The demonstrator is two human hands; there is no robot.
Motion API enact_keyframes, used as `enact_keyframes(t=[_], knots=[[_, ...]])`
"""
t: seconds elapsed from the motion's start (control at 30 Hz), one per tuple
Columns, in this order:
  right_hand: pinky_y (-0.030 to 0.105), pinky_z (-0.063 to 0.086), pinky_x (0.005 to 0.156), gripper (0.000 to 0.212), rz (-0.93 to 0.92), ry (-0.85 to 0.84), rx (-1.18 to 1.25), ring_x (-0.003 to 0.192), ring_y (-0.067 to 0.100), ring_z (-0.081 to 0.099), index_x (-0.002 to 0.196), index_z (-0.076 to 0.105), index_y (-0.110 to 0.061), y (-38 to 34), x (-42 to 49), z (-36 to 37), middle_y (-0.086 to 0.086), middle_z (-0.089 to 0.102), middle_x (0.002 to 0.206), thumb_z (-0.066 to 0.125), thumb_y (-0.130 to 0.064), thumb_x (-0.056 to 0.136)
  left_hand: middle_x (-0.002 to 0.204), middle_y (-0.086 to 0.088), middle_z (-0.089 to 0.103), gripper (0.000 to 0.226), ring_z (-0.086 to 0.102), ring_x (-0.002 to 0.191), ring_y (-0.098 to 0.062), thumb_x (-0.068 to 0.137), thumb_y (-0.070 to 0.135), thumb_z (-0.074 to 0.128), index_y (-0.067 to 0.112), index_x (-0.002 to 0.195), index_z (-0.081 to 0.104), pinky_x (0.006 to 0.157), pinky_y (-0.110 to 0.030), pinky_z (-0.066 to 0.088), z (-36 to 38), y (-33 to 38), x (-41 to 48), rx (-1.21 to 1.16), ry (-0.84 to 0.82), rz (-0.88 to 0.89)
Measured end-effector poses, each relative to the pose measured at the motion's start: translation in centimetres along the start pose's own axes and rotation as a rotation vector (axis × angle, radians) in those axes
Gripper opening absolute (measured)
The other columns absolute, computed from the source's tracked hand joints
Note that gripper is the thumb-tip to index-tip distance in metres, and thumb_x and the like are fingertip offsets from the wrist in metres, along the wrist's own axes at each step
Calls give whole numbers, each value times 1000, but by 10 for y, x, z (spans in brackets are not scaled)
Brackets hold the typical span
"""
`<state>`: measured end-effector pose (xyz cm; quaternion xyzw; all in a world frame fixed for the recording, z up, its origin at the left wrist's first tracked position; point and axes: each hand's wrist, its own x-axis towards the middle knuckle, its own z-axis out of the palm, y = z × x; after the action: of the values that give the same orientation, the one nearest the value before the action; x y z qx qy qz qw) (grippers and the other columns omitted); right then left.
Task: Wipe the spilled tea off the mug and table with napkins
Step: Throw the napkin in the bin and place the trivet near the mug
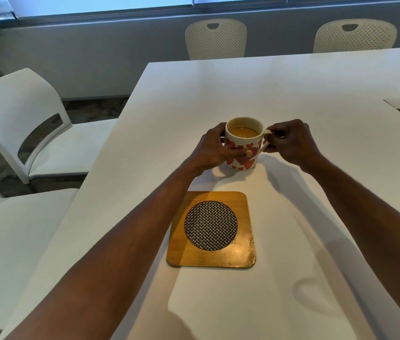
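Beyond the coaster [210, 229], left hand [212, 149] wraps the mug [242, 146]; right hand [291, 141] pinches its handle [266, 141].

light: dim, bluish daylight coming thru the far window strip [120, 3]
shadows: arms casting soft shadows on the white table [292, 82]
edges: wide-angle bending

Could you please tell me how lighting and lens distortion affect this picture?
Head view: window light from behind casts arm shadows toward the camera across the white table; a glare patch sits on the square wooden coaster; the wide-angle lens stretches the forearms and bends the edges.
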<state>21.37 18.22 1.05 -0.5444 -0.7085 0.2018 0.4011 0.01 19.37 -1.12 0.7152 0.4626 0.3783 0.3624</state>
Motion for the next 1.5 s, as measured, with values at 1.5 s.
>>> enact_keyframes(t=[1.5], knots=[[42,62,75,18,-15,-195,206,79,18,75,103,73,-2,-87,-143,9,11,76,89,66,-8,87,110,25,62,68,63,102,1,62,37,86,36,120,53,78,-12,53,-51,38,-172,-21,-54,6]])
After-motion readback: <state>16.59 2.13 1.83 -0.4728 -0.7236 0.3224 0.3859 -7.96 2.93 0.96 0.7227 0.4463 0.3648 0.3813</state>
